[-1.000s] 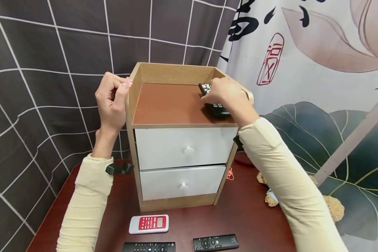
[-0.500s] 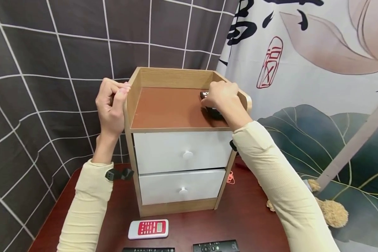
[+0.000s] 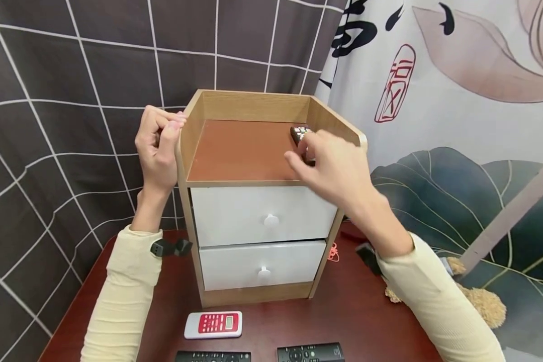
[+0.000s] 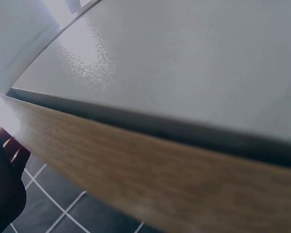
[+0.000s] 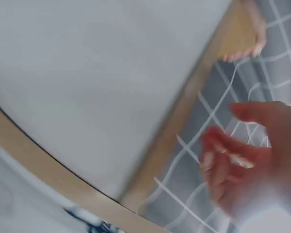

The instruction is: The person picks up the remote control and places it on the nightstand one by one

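Observation:
A small wooden cabinet point(image 3: 253, 106) with two white drawers stands upright in the head view. At the top edge of its left side panel, my left hand point(image 3: 157, 151) pinches the wood between thumb and curled fingers. On the brown top shelf, near the right side, lies a black remote control point(image 3: 297, 132), its near part hidden behind my right hand point(image 3: 337, 168). That hand hovers above the shelf's front right, thumb and fingers apart. In the right wrist view, the right hand's loosely bent fingers point(image 5: 223, 165) hold nothing.
On the dark red table point(image 3: 362, 311) before the cabinet lie a white-and-red remote point(image 3: 213, 325) and two black remotes, one point(image 3: 213, 356) left, one point(image 3: 310, 353) right. An orange cord point(image 3: 333, 253) and a fluffy tan toy point(image 3: 484, 304) are to the right. A grid-patterned cloth hangs behind.
The right hand has let go of the black remote on the shelf and drawn back toward the front right. The left hand stays on the side panel.

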### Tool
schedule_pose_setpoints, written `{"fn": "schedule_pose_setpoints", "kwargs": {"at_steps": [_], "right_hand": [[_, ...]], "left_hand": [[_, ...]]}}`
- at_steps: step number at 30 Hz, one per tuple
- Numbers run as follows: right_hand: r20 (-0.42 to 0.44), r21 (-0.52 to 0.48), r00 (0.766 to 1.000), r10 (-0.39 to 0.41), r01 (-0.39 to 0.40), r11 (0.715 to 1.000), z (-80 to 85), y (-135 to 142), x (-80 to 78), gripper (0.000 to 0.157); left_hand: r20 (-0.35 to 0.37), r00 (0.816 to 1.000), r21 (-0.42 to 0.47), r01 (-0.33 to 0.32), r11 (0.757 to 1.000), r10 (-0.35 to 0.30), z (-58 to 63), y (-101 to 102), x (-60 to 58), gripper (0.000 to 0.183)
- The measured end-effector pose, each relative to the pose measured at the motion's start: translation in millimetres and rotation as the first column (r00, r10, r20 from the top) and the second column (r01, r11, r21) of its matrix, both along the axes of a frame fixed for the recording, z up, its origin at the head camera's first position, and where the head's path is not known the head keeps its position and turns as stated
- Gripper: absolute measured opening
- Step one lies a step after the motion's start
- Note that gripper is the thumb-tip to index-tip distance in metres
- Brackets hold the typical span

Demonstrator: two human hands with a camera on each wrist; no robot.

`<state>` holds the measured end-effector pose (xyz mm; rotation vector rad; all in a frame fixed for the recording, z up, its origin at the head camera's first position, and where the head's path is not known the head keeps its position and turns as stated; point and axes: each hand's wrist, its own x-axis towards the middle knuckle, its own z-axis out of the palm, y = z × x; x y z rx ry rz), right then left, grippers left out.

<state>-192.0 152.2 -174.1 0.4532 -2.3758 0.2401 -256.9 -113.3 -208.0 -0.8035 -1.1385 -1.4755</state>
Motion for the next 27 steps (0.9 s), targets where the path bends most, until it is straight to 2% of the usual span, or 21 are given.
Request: {"fn": "schedule_pose_setpoints", "kwargs": {"at_steps": [4, 8, 11, 13, 16, 18, 19, 20, 23, 27], "right_hand": [[-0.083, -0.042, 0.976, 0.203, -0.207, 0.977, -41.7, 17.1, 14.1, 0.017], [-0.050, -0.061, 0.950, 0.307, -0.310, 0.949, -81.8, 43.6, 18.7, 0.011], [-0.030, -0.023, 0.921, 0.389, -0.390, 0.921, -109.1, 59.1, 20.6, 0.010], [-0.055, 0.015, 0.882, 0.468, -0.468, 0.884, -126.9, 64.8, 20.9, 0.011], [-0.098, 0.096, 0.808, 0.581, -0.574, 0.814, -154.9, 67.4, 20.6, 0.018], [-0.092, 0.146, 0.762, 0.641, -0.627, 0.765, -175.9, 67.3, 20.6, 0.021], [-0.070, 0.169, 0.752, 0.656, -0.639, 0.751, -186.9, 67.5, 21.1, 0.022], [-0.043, 0.187, 0.747, 0.664, -0.647, 0.739, -198.5, 67.8, 22.0, 0.021], [0.040, 0.223, 0.749, 0.661, -0.652, 0.725, -233.8, 69.9, 26.5, 0.018], [0.110, 0.216, 0.760, 0.641, -0.648, 0.731, -276.2, 74.1, 36.1, 0.019]], "left_hand": [[-0.004, 1.000, 0.012, 0.009, 1.000, -0.009, 5.2, -1.1, 0.2, 0.026], [-0.003, 1.000, 0.005, 0.019, 1.000, -0.019, 7.5, 1.0, -0.7, 0.024], [0.000, 1.000, 0.000, 0.021, 1.000, -0.021, 8.2, 2.8, -1.2, 0.024], [0.002, 1.000, 0.000, 0.020, 1.000, -0.020, 8.2, 3.2, -1.5, 0.024], [0.009, 1.000, 0.004, 0.020, 1.000, -0.020, 7.0, 2.0, -2.7, 0.022], [0.016, 1.000, 0.011, 0.021, 1.000, -0.021, 5.4, 0.3, -4.2, 0.020], [0.021, 1.000, 0.013, 0.022, 1.000, -0.023, 4.4, -0.6, -5.2, 0.019], [0.025, 0.999, 0.014, 0.023, 1.000, -0.023, 3.5, -1.5, -6.2, 0.019], [0.035, 0.999, 0.011, 0.022, 1.000, -0.023, 0.4, -3.3, -9.2, 0.019], [0.044, 0.999, -0.006, 0.003, 1.000, -0.002, -4.0, -4.1, -11.3, 0.018]]}}
